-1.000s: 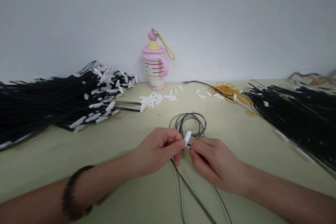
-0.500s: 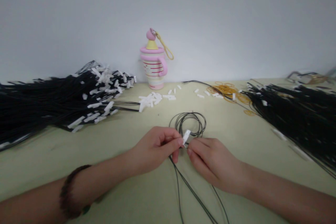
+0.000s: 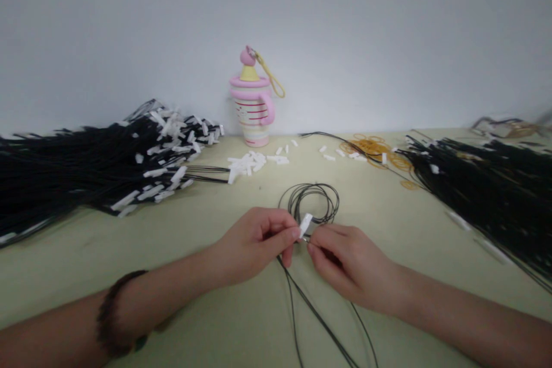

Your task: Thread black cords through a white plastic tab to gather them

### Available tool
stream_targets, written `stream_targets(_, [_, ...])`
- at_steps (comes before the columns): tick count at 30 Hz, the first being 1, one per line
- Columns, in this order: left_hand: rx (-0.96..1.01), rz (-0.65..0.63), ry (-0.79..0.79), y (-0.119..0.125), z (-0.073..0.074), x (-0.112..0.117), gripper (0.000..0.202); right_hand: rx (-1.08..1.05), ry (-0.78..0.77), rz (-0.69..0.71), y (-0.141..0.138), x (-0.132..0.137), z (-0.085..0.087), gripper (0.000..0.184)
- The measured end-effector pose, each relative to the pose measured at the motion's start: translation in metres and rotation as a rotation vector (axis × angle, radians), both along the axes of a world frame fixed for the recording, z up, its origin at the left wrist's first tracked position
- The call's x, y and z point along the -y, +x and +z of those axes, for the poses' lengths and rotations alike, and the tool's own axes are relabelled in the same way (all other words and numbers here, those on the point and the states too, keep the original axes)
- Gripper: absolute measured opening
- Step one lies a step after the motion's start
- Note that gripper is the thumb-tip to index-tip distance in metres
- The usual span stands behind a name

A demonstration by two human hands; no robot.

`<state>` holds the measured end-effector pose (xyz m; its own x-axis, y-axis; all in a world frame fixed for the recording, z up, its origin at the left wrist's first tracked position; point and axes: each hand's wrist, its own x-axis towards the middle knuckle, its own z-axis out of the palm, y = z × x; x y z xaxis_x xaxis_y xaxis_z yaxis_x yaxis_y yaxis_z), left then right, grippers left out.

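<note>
Between thumb and forefinger, my left hand [image 3: 267,240] pinches a small white plastic connector [image 3: 306,224], which tilts up to the right. My right hand [image 3: 351,261] is closed on a thin black wire, its tip close to the lower end of the connector; whether the tip is inside, I cannot tell. A loose coil of black wire [image 3: 314,185] lies on the table just beyond my fingers. Several wire strands [image 3: 310,306] run from below my hands toward the near edge.
At the left lies a big heap of black wires [image 3: 77,167] with white connectors. Loose white connectors [image 3: 250,162] are scattered near a pink striped cup [image 3: 252,109]. Yellow rubber bands [image 3: 371,149] sit back right, beside another bundle of black wires [image 3: 487,195].
Almost nothing differs. The fingers of my right hand have shifted very slightly on the wire; my left hand and the connector stay nearly in place.
</note>
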<state>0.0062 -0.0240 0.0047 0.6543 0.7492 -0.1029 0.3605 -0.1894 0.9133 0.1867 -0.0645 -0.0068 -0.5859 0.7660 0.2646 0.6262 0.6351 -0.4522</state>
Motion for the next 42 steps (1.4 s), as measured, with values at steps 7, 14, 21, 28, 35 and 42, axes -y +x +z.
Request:
stream_targets(7, [-0.007,-0.017,0.003,-0.0006,0.0003,-0.0009,0.026,0.037,0.020,0.003,-0.0010,0.0004,-0.0004,0.013])
stream_targets(14, [-0.015,-0.018,0.003,-0.0004,0.0000,-0.0001,0.026,0.005,0.037,-0.041,-0.0017,0.0017,-0.0008,0.012])
stream_targets(21, [-0.027,-0.010,0.009,0.0004,-0.0004,0.0005,0.025,-0.053,0.047,-0.072,-0.0015,0.0026,-0.0025,0.013])
stream_targets(28, [0.006,-0.017,-0.087,-0.0003,-0.0008,-0.0028,0.025,-0.064,0.080,-0.052,-0.0006,0.0028,-0.0024,0.013])
stream_targets(35, [0.022,-0.012,-0.153,0.0007,0.0020,-0.0045,0.024,-0.036,0.109,-0.059,-0.0017,0.0019,-0.0024,0.015])
stream_targets(42, [-0.003,-0.029,-0.101,0.0005,0.0013,-0.0039,0.026,0.011,0.126,-0.052,0.0004,0.0022,-0.0028,0.014])
